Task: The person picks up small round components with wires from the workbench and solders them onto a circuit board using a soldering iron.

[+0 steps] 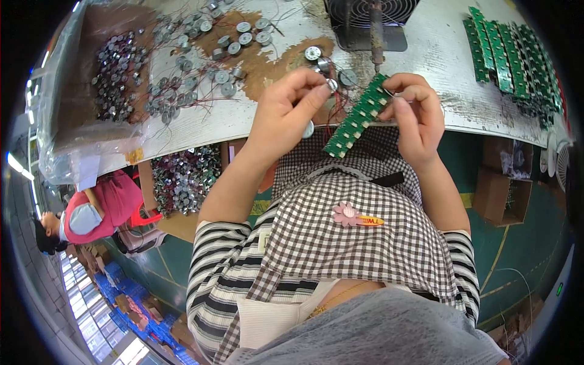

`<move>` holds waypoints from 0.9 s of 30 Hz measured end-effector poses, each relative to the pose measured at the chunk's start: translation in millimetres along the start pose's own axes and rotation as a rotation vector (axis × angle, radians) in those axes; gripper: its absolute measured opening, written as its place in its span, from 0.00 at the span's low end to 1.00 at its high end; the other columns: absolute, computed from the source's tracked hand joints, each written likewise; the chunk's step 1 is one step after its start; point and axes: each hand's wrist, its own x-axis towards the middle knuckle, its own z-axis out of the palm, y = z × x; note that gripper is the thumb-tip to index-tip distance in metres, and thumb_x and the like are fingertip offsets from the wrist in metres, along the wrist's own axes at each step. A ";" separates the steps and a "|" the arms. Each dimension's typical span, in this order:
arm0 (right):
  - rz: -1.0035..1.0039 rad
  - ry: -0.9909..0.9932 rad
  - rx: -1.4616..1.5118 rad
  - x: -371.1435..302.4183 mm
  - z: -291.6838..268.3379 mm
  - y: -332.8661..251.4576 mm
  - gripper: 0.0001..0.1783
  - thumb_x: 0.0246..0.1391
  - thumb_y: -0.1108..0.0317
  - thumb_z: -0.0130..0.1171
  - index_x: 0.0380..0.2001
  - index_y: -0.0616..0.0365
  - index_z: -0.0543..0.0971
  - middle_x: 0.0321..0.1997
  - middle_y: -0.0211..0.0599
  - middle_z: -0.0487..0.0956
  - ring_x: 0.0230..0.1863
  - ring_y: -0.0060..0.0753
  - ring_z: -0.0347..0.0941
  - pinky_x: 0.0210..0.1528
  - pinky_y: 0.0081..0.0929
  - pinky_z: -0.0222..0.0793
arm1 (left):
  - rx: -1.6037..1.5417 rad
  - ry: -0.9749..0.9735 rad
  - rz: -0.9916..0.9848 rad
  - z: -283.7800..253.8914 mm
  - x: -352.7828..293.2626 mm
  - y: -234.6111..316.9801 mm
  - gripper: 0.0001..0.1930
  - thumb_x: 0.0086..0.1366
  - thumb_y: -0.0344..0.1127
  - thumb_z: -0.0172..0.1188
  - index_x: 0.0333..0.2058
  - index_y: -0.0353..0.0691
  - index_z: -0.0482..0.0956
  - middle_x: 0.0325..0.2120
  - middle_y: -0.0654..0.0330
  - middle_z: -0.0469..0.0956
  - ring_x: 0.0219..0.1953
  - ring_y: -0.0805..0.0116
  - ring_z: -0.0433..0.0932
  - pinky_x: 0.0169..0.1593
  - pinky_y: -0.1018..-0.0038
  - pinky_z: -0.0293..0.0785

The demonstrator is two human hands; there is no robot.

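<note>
My left hand [286,112] is closed, thumb and forefinger pinching a small round silver motor [331,85]. More of these motors sit just beyond its fingertips, and one hangs below the hand by the table edge. A long green circuit board strip [356,121] with pale connectors slants over the table's front edge. My right hand [417,115] grips the upper end of that strip, its thumb and fingertips pinched at the board's edge. Something thin, perhaps a wire, shows at those fingertips. Right above the strip's top end, a soldering iron [376,36] points downward.
A black fan [371,21] stands behind the iron. Many motors with red wires [234,45] are spread at the table's back left, beside a plastic-lined box [79,79] of parts. Green boards [505,58] are stacked at the right. Another person [100,210] sits at far left.
</note>
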 end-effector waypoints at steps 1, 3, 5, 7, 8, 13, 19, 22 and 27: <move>-0.016 0.008 -0.068 1.4 0.8 1.0 0.03 0.55 0.81 0.51 0.34 0.67 0.69 0.44 0.45 0.72 0.28 0.15 0.69 0.29 0.13 0.69 | 0.068 0.022 0.104 2.2 3.1 -0.2 0.07 0.63 0.32 0.57 0.36 0.35 0.74 0.22 0.66 0.73 0.21 0.83 0.68 0.24 0.84 0.63; -0.018 0.016 -0.152 3.5 0.9 -1.4 0.04 0.53 0.82 0.53 0.33 0.67 0.71 0.43 0.44 0.72 0.26 0.16 0.70 0.27 0.13 0.69 | -0.181 0.008 -0.033 6.9 5.9 8.4 0.07 0.63 0.32 0.57 0.35 0.34 0.75 0.23 0.66 0.74 0.22 0.82 0.69 0.25 0.84 0.64; -0.033 0.040 -0.251 4.5 1.3 -1.4 0.04 0.50 0.82 0.58 0.30 0.67 0.75 0.40 0.42 0.74 0.24 0.18 0.72 0.24 0.13 0.69 | -0.320 -0.119 -0.186 4.4 9.7 13.7 0.09 0.63 0.32 0.58 0.39 0.34 0.75 0.26 0.64 0.76 0.24 0.81 0.70 0.27 0.84 0.65; -0.047 0.044 -0.266 4.5 1.6 -0.9 0.04 0.49 0.81 0.59 0.30 0.67 0.74 0.40 0.42 0.74 0.24 0.18 0.72 0.24 0.13 0.69 | -0.242 -0.079 -0.144 16.2 14.2 15.6 0.09 0.62 0.32 0.59 0.37 0.33 0.76 0.26 0.64 0.76 0.25 0.80 0.71 0.28 0.85 0.67; -0.065 0.042 -0.275 4.5 1.8 -0.7 0.05 0.49 0.81 0.59 0.30 0.67 0.73 0.40 0.43 0.74 0.24 0.18 0.72 0.25 0.13 0.69 | -0.228 -0.044 -0.144 21.5 15.0 17.2 0.08 0.61 0.32 0.59 0.35 0.33 0.77 0.25 0.65 0.75 0.25 0.81 0.72 0.28 0.85 0.67; -0.089 0.057 -0.185 -0.1 -0.1 -0.1 0.07 0.48 0.79 0.61 0.30 0.66 0.72 0.40 0.44 0.74 0.27 0.19 0.72 0.26 0.14 0.70 | -0.127 -0.004 -0.143 35.8 18.8 11.8 0.07 0.58 0.31 0.62 0.31 0.31 0.77 0.23 0.65 0.75 0.25 0.82 0.71 0.28 0.83 0.68; -0.080 0.075 -0.204 1.8 2.2 -1.6 0.07 0.49 0.81 0.59 0.31 0.66 0.72 0.40 0.44 0.74 0.28 0.19 0.72 0.27 0.14 0.71 | 0.062 0.053 0.247 42.8 33.3 3.6 0.06 0.53 0.28 0.63 0.26 0.31 0.77 0.21 0.64 0.76 0.22 0.82 0.70 0.26 0.83 0.67; -0.099 0.085 -0.248 3.9 3.2 -2.2 0.05 0.49 0.82 0.58 0.31 0.66 0.73 0.39 0.44 0.74 0.27 0.19 0.73 0.26 0.14 0.71 | 0.008 -0.045 0.006 41.9 34.3 9.3 0.06 0.56 0.28 0.62 0.30 0.32 0.78 0.30 0.61 0.78 0.28 0.82 0.73 0.31 0.85 0.69; -0.091 0.113 -0.288 7.6 5.3 -3.5 0.04 0.48 0.82 0.58 0.29 0.67 0.73 0.38 0.42 0.74 0.25 0.19 0.72 0.24 0.13 0.70 | -0.014 -0.054 -0.002 42.0 36.3 8.8 0.05 0.55 0.27 0.62 0.29 0.32 0.77 0.30 0.62 0.78 0.29 0.81 0.74 0.33 0.84 0.70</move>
